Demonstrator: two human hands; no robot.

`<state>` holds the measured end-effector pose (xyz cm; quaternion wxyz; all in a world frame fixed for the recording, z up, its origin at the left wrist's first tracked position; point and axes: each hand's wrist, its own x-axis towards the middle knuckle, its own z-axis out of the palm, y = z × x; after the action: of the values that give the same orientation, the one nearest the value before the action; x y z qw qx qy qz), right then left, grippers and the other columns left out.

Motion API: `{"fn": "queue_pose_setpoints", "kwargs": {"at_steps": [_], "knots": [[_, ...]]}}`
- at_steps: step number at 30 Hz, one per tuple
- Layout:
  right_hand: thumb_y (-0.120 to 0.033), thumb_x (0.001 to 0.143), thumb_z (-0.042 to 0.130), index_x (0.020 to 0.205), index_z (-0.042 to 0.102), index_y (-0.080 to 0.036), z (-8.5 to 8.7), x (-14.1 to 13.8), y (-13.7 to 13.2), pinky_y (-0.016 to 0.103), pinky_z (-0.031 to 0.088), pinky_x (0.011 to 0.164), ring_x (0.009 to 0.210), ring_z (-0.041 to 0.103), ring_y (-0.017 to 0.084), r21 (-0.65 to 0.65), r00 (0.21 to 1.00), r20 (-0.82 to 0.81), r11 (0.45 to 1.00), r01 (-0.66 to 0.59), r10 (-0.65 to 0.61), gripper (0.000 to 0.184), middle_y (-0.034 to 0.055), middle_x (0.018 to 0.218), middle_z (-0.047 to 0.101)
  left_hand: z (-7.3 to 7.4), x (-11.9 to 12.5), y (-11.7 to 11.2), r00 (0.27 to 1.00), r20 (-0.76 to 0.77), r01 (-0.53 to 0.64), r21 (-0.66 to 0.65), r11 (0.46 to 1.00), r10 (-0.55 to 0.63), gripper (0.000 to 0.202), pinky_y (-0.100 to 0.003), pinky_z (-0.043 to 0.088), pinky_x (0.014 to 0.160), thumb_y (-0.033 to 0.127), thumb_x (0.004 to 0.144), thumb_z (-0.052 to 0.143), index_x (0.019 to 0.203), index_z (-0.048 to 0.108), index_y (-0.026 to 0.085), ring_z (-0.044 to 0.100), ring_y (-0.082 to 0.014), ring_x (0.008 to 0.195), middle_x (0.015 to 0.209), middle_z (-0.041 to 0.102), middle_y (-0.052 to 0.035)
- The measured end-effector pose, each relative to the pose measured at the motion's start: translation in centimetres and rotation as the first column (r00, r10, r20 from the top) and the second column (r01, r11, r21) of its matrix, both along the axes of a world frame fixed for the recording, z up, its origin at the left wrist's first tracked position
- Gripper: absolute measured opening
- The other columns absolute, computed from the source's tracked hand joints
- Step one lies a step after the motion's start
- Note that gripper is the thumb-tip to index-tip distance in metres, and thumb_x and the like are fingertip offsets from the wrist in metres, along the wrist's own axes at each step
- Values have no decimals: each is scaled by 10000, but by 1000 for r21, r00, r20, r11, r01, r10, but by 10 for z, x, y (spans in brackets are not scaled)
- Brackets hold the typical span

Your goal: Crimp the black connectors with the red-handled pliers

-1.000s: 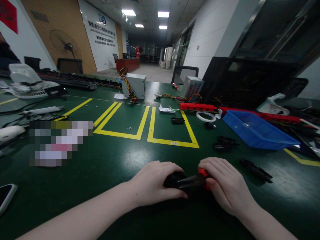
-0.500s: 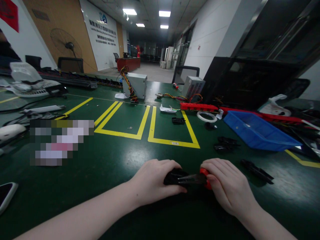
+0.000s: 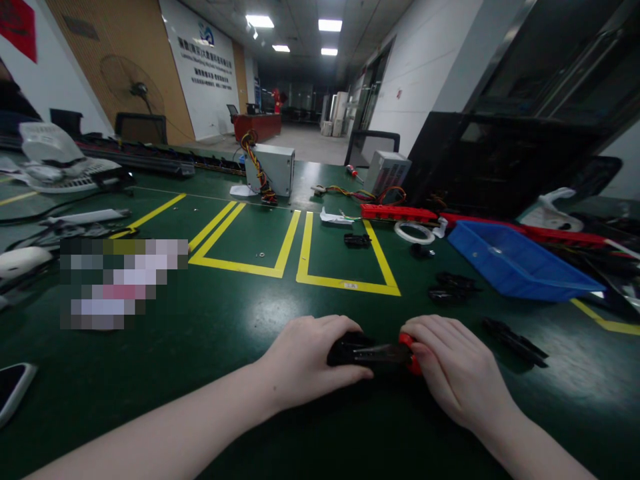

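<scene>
My left hand (image 3: 310,367) is closed around a dark black plastic part (image 3: 343,351), thumb below it and fingers over the top. In my right hand (image 3: 457,370) is a pair of red-handled pliers (image 3: 383,358), gripped by the handles. Their long dark jaws point left and reach the black part; whether the tips pinch it I cannot tell. Similar black parts lie on the green table: one piece (image 3: 515,341) right of my right hand, a cluster (image 3: 453,287) farther back, and another piece (image 3: 357,240) inside a yellow-taped outline.
A blue tray (image 3: 520,260) stands at the right, with a white ring (image 3: 414,232) beside it. Red strips (image 3: 400,212) run behind. Two metal power supply boxes, one (image 3: 273,170) with loose cables, stand at the back. A phone (image 3: 15,393) lies at left.
The pliers' jaws have turned slightly and look darker, more in line with the black part. Both hands stay almost in place, holding the same things.
</scene>
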<state>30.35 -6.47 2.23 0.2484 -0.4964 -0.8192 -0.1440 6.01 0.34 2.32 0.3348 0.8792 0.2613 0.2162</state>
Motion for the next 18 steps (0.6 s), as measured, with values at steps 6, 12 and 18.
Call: {"fn": "queue_pose_setpoints", "kwargs": {"at_steps": [6,12,18], "knots": [[-224,976,372,902,592,-187,1,-2,0,327,453,678,755,615,184,-25,1000,11,1000,-10,10,235,63,842,676,2,-1,0,1000,2,5,-1,1000,-5,393,-312,509,747,409,846,722,1154,603,195,679,-205,907,1045,708,-30],[-224,983,352,877,579,-189,2,-2,0,320,429,658,728,588,175,-41,1000,7,999,-6,6,253,55,812,656,0,0,1,1000,12,5,2,1000,-5,391,-308,507,737,409,847,722,1151,605,193,675,-202,891,1039,706,-30],[-235,994,328,844,577,-195,4,-5,0,312,408,644,680,561,167,-93,1000,-10,996,12,-13,293,46,768,636,0,-2,1,1000,17,24,-27,999,-24,404,-318,519,778,389,848,727,1174,596,188,672,-208,939,1077,698,-40]]}}
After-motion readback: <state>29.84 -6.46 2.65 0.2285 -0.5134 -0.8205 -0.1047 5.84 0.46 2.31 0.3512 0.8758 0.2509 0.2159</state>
